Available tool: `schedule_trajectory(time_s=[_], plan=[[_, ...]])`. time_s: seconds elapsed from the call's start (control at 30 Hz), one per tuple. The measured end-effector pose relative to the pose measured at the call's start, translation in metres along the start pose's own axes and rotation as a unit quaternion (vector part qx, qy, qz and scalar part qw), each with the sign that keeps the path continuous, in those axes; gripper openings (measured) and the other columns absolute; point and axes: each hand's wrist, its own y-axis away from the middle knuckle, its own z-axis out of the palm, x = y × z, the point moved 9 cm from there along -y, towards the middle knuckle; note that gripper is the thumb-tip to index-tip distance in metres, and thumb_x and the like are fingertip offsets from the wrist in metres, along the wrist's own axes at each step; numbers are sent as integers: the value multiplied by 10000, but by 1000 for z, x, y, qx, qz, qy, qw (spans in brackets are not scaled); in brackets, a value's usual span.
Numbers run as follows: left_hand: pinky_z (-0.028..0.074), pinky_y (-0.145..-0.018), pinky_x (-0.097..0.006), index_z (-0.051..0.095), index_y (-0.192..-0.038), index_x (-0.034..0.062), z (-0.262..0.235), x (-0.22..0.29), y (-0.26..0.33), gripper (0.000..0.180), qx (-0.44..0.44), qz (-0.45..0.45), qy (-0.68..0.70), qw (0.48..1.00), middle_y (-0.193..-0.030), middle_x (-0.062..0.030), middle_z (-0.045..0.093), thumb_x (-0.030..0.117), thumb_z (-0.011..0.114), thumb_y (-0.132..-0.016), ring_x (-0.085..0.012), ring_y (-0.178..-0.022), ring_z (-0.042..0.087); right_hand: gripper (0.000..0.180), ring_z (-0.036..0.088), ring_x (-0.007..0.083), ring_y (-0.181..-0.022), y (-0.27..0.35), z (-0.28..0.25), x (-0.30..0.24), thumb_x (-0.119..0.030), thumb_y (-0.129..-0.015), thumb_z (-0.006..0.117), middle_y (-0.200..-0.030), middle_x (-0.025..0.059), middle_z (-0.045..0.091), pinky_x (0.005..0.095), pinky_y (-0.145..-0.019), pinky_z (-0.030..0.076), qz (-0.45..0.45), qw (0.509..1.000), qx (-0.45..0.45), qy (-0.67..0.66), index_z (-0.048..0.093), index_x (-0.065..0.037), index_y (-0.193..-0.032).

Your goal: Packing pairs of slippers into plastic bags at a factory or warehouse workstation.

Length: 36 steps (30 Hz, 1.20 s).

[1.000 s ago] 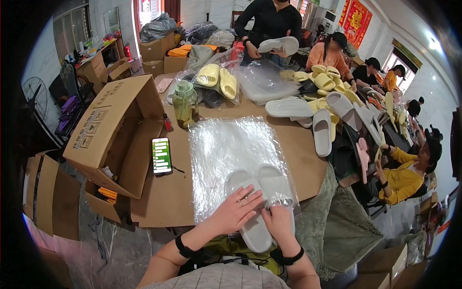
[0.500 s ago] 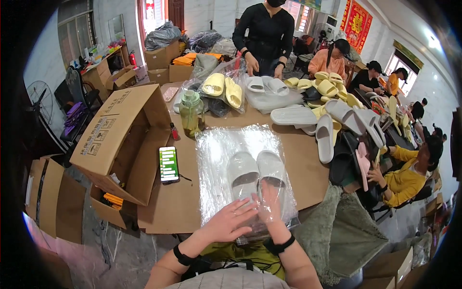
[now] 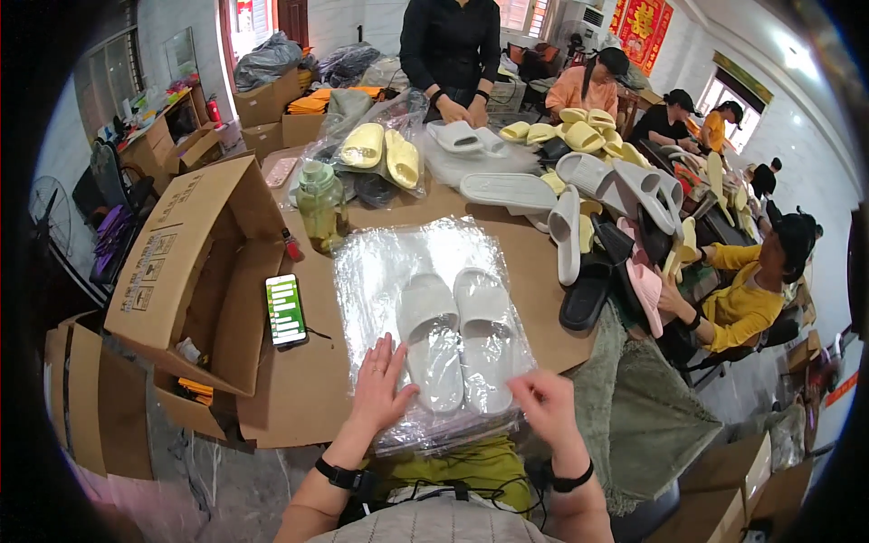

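Observation:
A pair of light grey slide slippers (image 3: pixel 433 348) lies side by side inside a clear plastic bag (image 3: pixel 371 271), flat on a stack of such bags. My left hand (image 3: pixel 380 385) rests open on the bag's left part, fingers spread, beside the left slipper. At the bag's right edge, close to the heel of the right slipper, my right hand (image 3: pixel 549 412) has its fingers curled in on the plastic; the fingertips are partly hidden.
An open carton (image 3: pixel 204 281) lies tilted at the left, next to a phone (image 3: pixel 286 309) with a lit screen. Behind stand a green bottle (image 3: pixel 321 206) and bagged yellow slippers (image 3: pixel 364 147). Loose slippers pile up at the right (image 3: pixel 566 233). Co-workers sit and stand beyond.
My right hand has come out of the bag and moved to its right edge. My left hand has shifted left off the slippers' heels. The slippers now lie fully under the plastic.

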Motion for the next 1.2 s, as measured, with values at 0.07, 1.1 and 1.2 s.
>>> schedule_trajectory(time_s=[0.07,1.1,1.2], plan=[[222,-1203,-532,347,-1557,137,1,0,1,738,0,-4,-13,1000,-1632,-249,194,499,566,-953,-430,-1465,289,105,625,177,-628,-25,0,6,-139,-893,740,-773,95,690,314,-598,482,41,998,38,24,745,-41,-931],[176,-1219,-519,171,-1533,-110,2,6,-1,960,-16,-7,-28,999,-1572,-315,281,431,636,-890,-458,-1442,302,268,671,353,-719,-88,119,80,-308,-898,657,-793,151,668,484,-624,531,-19,962,102,253,598,-57,-826],[185,-1214,-524,187,-1529,-107,7,0,0,836,2,6,10,1000,-1560,-315,301,341,565,-934,-462,-1430,316,284,653,369,-696,-72,100,78,-301,-898,639,-746,152,652,496,-620,518,0,970,93,223,585,-52,-773]])
